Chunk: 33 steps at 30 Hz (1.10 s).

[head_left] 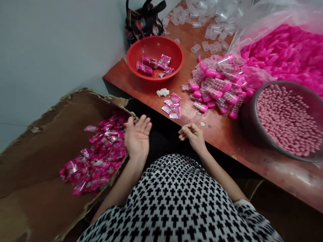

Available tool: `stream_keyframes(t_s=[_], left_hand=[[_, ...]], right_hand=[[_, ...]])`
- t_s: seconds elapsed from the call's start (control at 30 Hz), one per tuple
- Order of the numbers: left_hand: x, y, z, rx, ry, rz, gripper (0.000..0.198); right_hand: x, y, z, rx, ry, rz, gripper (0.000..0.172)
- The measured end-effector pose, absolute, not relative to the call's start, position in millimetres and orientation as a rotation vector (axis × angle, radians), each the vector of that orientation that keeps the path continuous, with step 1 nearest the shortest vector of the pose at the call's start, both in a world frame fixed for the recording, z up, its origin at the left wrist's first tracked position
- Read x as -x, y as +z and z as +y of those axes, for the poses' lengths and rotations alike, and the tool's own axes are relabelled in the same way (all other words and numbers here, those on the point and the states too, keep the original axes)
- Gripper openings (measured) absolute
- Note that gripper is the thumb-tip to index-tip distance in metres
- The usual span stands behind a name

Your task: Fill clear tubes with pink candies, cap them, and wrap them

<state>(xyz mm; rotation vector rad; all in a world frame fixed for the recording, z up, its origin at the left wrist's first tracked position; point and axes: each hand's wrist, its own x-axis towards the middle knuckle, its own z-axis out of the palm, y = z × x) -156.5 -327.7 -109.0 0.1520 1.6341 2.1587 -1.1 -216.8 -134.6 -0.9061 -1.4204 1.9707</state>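
Note:
My left hand [138, 137] is open, palm turned up, fingers spread and nothing on it. It is beside the edge of a cardboard box [30, 158] holding a heap of shiny pink sachets [101, 154]. One paler, blurred sachet [91, 128] shows at the heap's upper left. Closer to the table, my right hand [193, 136] is closed with its fingers curled together, and I see nothing in them. A few flat pink-and-white labels [174, 109] lie at the table edge between the hands, with a crumpled white lump [163, 92] just behind.
A red bowl [131, 57] with several pink packets stands at the table corner, before a dark patterned bag [143, 25]. Pink-capped tubes of beads [217, 87] are piled mid-table. Rightward are a grey tub [248, 111] of pink balls, a bag of pink caps [285, 50] and clear cups [214, 33].

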Motion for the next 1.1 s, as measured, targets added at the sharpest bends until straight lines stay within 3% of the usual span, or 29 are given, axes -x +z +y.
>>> stream_keyframes(t_s=[0.17, 0.27, 0.53, 0.67, 0.83, 0.93, 1.0, 1.1], left_hand=[[152.2, -148.3, -271.7, -1.271, 1.413, 2.237, 0.035], [153.3, -165.6, -249.9, -1.511, 1.119, 2.390, 0.029], [155.7, -187.8, -242.1, -1.518, 1.421, 2.343, 0.017], [140.2, -170.0, -249.5, -1.462, 1.610, 2.130, 0.016], [124.1, -148.4, -266.2, -0.831, 1.730, 1.757, 0.043], [122.5, -146.5, -269.6, -0.438, 1.612, 1.442, 0.040], [122.0, -146.6, -269.1, -0.308, 1.553, 1.336, 0.036], [119.3, -145.9, -267.7, -0.186, 1.556, 1.304, 0.031]], right_hand=[[-3.3, -132.1, -209.8, 0.957, 1.882, -1.522, 0.030], [-7.8, -130.5, -207.0, 0.982, 1.848, -1.571, 0.029], [2.2, -142.2, -183.0, 1.002, 1.617, -1.629, 0.029], [21.9, -146.2, -170.5, 0.970, 1.702, -1.500, 0.044], [21.2, -149.5, -163.1, 0.872, 1.794, -1.520, 0.043], [10.0, -146.3, -159.2, 0.837, 1.761, -1.785, 0.044], [4.4, -139.4, -153.9, 0.885, 1.575, -2.050, 0.039], [5.4, -124.9, -142.3, 1.129, 0.909, -2.413, 0.034]])
